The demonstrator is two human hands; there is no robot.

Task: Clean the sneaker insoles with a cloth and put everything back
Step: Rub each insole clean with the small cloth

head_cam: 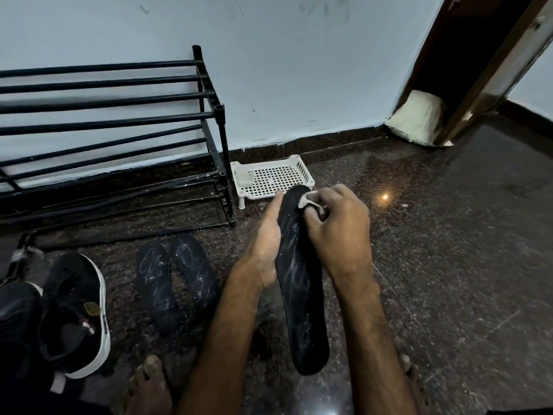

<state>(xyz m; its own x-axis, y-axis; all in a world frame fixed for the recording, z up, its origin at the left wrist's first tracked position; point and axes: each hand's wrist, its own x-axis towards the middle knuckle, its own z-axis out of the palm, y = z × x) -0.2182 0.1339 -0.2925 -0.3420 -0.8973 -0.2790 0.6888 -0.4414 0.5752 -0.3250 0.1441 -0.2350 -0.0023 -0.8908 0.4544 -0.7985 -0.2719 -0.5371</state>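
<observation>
A long black insole (302, 298) streaked with white is held lengthwise above the floor. My left hand (266, 238) supports it from the left, palm against its edge, fingers stretched along it toward the toe. My right hand (335, 226) grips a small whitish cloth (308, 200) and presses it on the insole's far end. Two more black insoles (176, 280) with white marks lie side by side on the floor to the left. A black sneaker with a white sole (77, 313) lies further left.
A black metal shoe rack (119, 136) stands against the wall at left. A white perforated plastic tray (272, 178) sits on the dark granite floor just beyond my hands. A pale sack (419, 118) leans by the door frame at right. My bare feet (149, 381) are at the bottom.
</observation>
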